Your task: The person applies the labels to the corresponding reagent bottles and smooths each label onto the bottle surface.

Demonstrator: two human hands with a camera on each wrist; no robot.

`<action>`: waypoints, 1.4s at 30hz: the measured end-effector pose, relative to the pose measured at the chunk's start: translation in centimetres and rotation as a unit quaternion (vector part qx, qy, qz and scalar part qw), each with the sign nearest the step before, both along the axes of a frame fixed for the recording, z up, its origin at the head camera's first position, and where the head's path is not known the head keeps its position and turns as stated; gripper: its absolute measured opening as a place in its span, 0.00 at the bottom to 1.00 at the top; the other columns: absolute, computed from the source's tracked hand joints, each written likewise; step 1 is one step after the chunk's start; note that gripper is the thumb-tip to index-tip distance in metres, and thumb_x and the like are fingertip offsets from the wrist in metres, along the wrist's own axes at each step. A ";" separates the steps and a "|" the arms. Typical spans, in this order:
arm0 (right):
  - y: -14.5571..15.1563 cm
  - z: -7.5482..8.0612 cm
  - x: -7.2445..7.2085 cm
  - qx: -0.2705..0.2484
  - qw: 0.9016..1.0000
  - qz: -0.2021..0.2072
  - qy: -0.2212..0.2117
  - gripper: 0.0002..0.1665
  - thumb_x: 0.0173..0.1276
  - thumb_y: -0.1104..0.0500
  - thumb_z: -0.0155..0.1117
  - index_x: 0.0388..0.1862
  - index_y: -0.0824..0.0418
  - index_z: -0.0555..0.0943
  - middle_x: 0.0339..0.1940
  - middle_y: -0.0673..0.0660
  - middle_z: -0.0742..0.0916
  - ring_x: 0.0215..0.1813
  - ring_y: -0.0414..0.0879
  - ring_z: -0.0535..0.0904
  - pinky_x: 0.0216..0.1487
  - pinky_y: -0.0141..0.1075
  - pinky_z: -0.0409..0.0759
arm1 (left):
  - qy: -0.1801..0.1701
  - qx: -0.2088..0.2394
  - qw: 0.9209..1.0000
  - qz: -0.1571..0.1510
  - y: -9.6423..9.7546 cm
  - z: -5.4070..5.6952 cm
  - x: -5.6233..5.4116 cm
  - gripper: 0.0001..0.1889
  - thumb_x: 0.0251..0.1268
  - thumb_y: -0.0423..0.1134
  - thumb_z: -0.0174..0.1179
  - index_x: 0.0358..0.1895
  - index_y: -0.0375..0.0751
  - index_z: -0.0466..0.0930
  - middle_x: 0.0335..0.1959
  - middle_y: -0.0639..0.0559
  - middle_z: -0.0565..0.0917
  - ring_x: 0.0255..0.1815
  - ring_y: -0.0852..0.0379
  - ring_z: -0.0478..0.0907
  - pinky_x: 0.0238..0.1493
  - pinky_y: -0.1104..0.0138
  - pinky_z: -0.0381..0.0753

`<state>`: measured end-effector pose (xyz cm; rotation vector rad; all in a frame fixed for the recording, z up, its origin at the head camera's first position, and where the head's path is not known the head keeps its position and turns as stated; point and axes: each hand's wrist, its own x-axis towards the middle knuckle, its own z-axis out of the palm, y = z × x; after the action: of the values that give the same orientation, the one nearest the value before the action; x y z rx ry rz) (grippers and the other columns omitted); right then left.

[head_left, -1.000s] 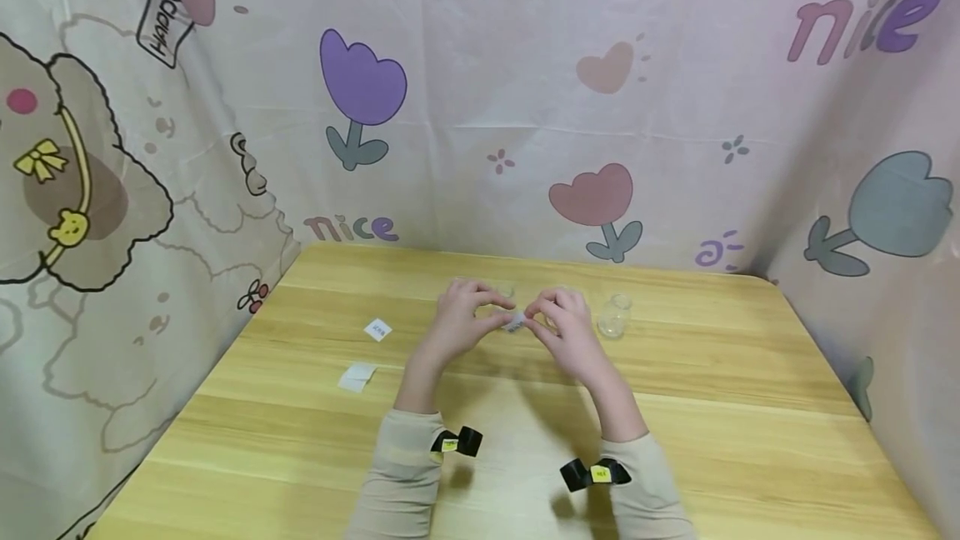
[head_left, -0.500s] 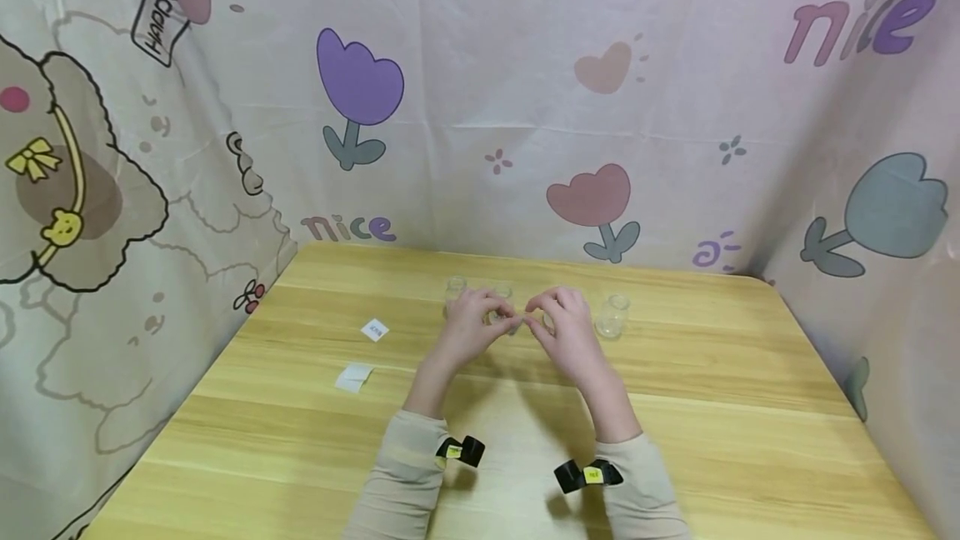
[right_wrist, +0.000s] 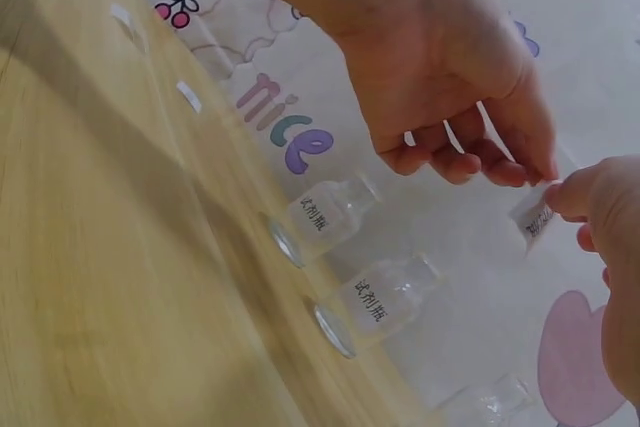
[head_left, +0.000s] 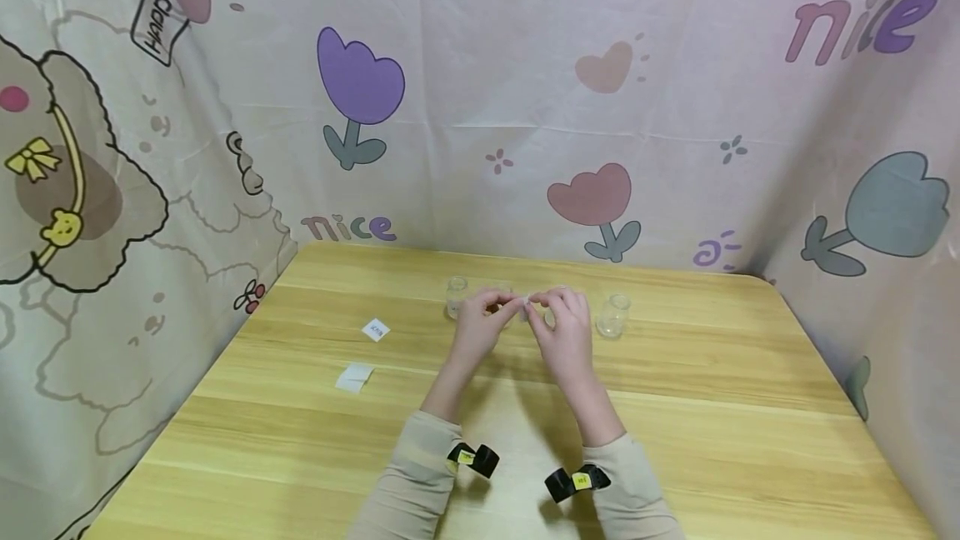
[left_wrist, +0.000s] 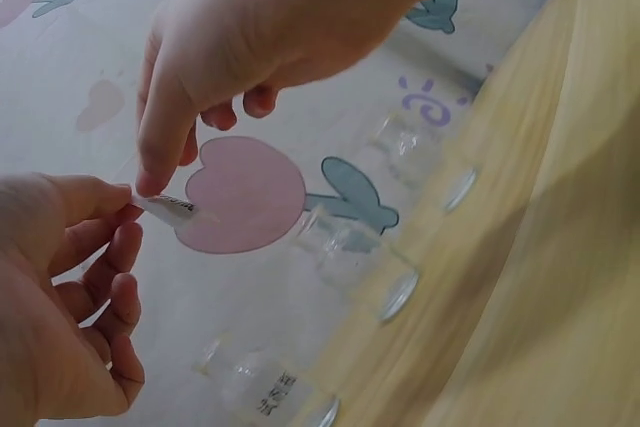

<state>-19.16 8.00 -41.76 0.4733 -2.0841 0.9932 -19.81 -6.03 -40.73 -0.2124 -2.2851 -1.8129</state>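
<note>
Over the table, my left hand [head_left: 480, 323] and right hand [head_left: 562, 327] meet at a small white label [head_left: 524, 307] with dark printing. The left thumb and forefinger pinch one edge of this label [right_wrist: 533, 215], seen in the right wrist view. At another edge, the right thumb and forefinger pinch it too, fingertips close against the left ones. Behind the hands stands a row of small clear glass bottles. Two on the left, such as this bottle [right_wrist: 385, 297], carry printed labels; a bottle [left_wrist: 355, 262] further right shows bare glass, as does the rightmost bottle [head_left: 613, 317].
On the left of the wooden table [head_left: 285, 457] lies another printed label [head_left: 376, 329]. Nearer the front is a piece of white paper [head_left: 354, 377]. A patterned cloth [head_left: 465, 90] hangs behind the table and along both sides.
Both hands have lifted slightly, and the left has shifted right. The label between them has risen and turned more upright; the leftmost bottle shows more clearly.
</note>
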 end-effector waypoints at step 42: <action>0.6 -0.8 -0.7 0.042 0.998 0.026 0.037 0.08 0.56 0.64 0.74 0.36 0.63 0.88 0.35 0.57 0.87 0.42 0.53 0.74 0.46 0.44 0.68 | 0.088 -0.126 0.988 0.028 0.0 -0.3 -0.1 0.06 0.61 0.38 0.66 0.36 0.40 0.89 0.32 0.50 0.87 0.38 0.55 0.76 0.40 0.67 0.78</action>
<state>-19.89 8.63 -42.54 0.5999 -2.0627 0.9073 -19.86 -6.07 -41.02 -0.3320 -2.3621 -1.4133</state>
